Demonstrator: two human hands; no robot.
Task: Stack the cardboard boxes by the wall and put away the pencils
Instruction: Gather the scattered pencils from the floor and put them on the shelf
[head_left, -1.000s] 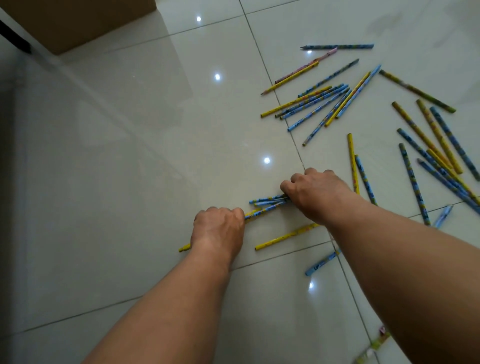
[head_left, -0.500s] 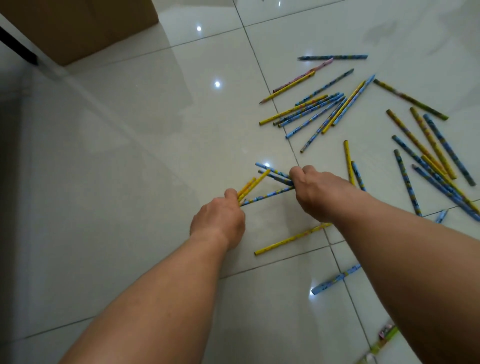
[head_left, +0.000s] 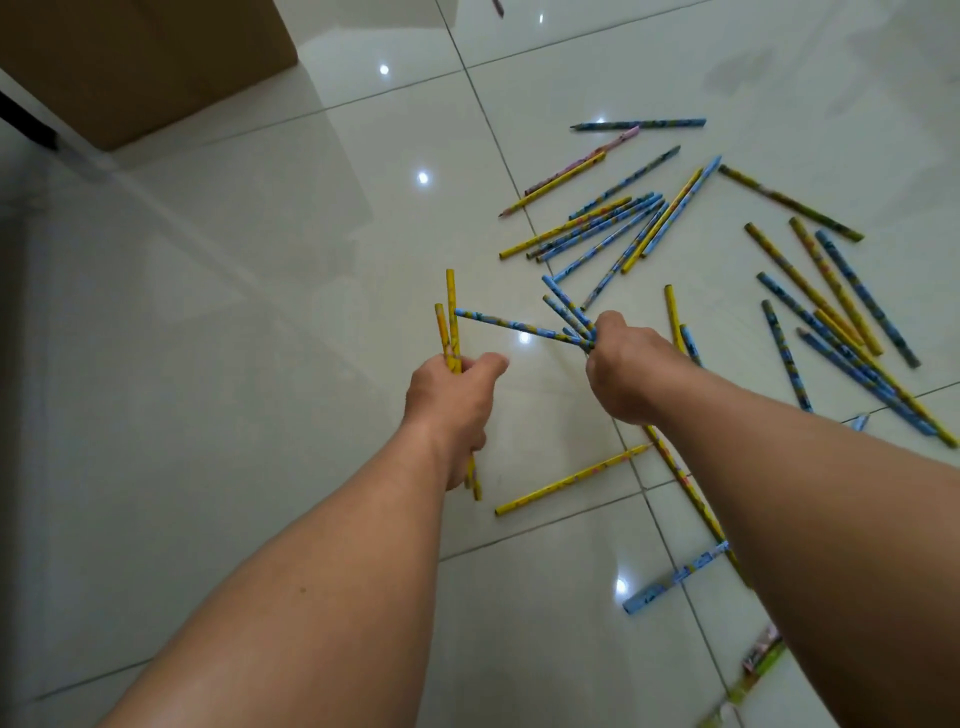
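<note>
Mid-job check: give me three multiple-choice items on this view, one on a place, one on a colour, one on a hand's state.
1. Where in the view is the cardboard box? A) top left corner B) bottom right corner C) dead centre
2. What colour are the pencils in the left hand? A) pink B) yellow C) green
3. What is the right hand doing? A) lying flat and open B) curled on nothing C) gripping a fan of blue pencils

1 A: the box fills the top left corner.
2 B: yellow shafts stick up from that fist.
3 C: blue pencils spread out from its grip.
</note>
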